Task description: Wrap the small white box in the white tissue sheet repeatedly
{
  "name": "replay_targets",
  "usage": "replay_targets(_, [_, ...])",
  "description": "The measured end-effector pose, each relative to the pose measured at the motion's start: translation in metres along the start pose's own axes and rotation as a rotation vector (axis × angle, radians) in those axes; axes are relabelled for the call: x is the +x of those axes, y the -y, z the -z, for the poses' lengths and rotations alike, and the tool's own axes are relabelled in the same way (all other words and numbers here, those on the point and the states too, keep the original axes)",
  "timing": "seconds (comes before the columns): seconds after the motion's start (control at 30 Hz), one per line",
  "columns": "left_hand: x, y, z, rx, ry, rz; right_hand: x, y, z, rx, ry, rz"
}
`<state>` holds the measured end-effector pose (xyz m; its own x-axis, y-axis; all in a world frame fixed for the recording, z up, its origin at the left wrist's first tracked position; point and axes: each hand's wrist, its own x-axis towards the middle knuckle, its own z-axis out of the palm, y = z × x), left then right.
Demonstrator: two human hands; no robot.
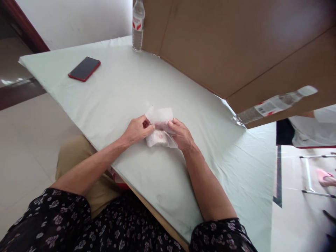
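In the middle of the pale green tabletop lies a small white bundle (156, 139) with a faint pinkish round mark on top. A thin translucent white sheet (164, 114) stands up behind it and also spreads out at its right side. My left hand (137, 131) pinches the sheet's left edge, thumb close to the bundle. At the right edge, my right hand (181, 134) grips the sheet between thumb and fingers. What the sheet is made of, and what the bundle contains, I cannot tell.
A dark phone in a red case (85, 69) lies at the far left of the table (110, 94). Tall brown cardboard panels (199, 42) rise along the back, with a clear bottle (137, 28) at one end and a tilted-looking bottle (273, 105) at the right. Beyond, part of another person (309, 131) shows.
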<state>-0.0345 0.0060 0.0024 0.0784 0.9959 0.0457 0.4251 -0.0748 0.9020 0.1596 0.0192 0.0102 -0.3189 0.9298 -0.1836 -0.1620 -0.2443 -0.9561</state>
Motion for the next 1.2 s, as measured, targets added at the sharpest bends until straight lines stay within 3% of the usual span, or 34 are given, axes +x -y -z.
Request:
replay_targets(0.13, [0.009,0.008,0.011,-0.23,-0.015,0.097,0.011,-0.009,0.019,0.039,-0.292,0.075])
replay_targets(0.23, [0.017,0.015,0.022,-0.198,-0.079,0.148,0.015,-0.013,0.035,0.024,-0.452,0.081])
replay_targets(0.43, [0.02,0.016,0.029,-0.005,-0.076,0.127,0.013,-0.011,0.049,-0.222,-0.528,0.175])
replay_targets(0.67, [0.017,0.016,0.023,0.144,-0.056,0.12,0.016,-0.016,0.059,-0.281,-0.584,0.177])
replay_targets(0.77, [0.018,0.018,0.021,0.192,-0.115,0.082,0.019,-0.017,0.066,-0.307,-0.613,0.179])
replay_targets(0.83, [0.016,0.018,0.02,0.211,-0.21,0.004,0.018,-0.015,0.07,-0.363,-0.661,0.205])
replay_targets(0.93, [0.01,0.013,0.02,0.236,-0.313,-0.222,0.013,-0.005,0.073,-0.475,-0.73,0.315])
replay_targets(1.0, [0.004,0.01,0.019,0.264,-0.28,-0.371,0.006,0.006,0.07,-0.515,-0.667,0.359])
replay_targets(1.07, [-0.001,0.008,0.017,0.309,-0.18,-0.443,-0.003,0.018,0.063,-0.552,-0.484,0.321])
replay_targets(1.2, [-0.006,0.006,0.012,0.356,-0.034,-0.364,-0.02,0.034,0.046,-0.729,-0.072,0.161])
